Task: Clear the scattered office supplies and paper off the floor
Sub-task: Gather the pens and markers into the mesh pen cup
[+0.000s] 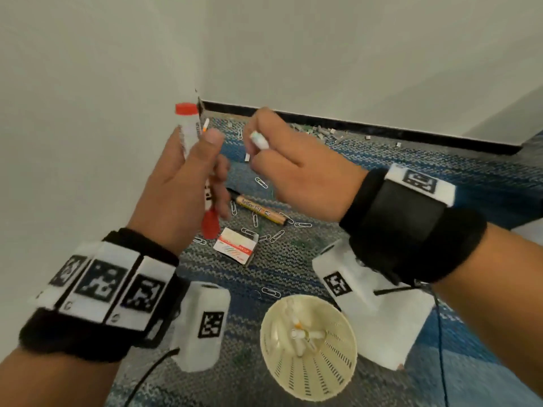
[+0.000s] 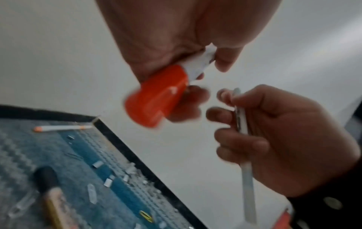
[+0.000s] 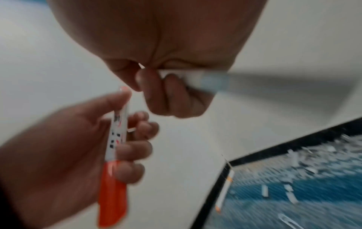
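Note:
My left hand (image 1: 205, 165) is raised above the carpet and grips a white marker (image 1: 188, 130) with red ends, held roughly upright; its red cap (image 2: 156, 97) fills the left wrist view. Close beside it, my right hand (image 1: 258, 151) holds a white pen (image 1: 260, 141) with a pale blue tip; its fingers are curled round the barrel (image 3: 188, 77). The two hands almost touch. On the carpet lie a tan marker (image 1: 261, 208) with a black cap, a small clip box (image 1: 235, 245), scattered paper clips (image 1: 261, 183) and a white-and-orange pen (image 1: 205, 124) in the corner.
A cream mesh cup (image 1: 308, 342) stands on the carpet near me, with several white pens inside. Loose staples (image 1: 317, 130) litter the strip along the black baseboard (image 1: 382, 130). White walls meet in a corner at the far left.

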Motion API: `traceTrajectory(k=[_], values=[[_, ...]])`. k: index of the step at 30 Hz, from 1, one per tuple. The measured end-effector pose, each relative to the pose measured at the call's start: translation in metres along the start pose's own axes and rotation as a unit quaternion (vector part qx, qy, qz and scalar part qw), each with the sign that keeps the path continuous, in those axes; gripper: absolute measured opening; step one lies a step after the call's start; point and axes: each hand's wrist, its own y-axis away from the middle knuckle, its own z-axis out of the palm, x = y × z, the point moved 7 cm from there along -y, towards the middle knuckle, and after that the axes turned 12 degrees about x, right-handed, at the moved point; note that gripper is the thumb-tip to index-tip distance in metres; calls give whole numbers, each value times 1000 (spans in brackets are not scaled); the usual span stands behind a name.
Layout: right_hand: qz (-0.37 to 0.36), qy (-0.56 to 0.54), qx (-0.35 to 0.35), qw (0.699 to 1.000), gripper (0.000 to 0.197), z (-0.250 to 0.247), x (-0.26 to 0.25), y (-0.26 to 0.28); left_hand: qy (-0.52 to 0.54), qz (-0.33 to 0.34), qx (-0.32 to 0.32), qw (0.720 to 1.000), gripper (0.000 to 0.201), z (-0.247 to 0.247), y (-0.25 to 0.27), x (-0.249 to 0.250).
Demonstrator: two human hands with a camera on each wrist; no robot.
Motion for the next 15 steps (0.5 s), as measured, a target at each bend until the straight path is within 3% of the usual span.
traceTrajectory(k=[2, 5, 9, 15], values=[[0, -139, 28, 990, 15, -22, -26, 23, 50, -1, -14, 999, 26, 8, 29, 8], [16, -269, 46, 962, 23, -26, -41, 65, 13, 48, -5, 999, 31, 19, 72, 11], [28, -218, 55, 974, 18, 1, -13, 103, 26, 31, 26, 999, 19, 21, 103, -23], [55, -122, 76, 988, 29, 10, 21, 137, -58, -2, -1, 998, 32, 20, 125, -64]])
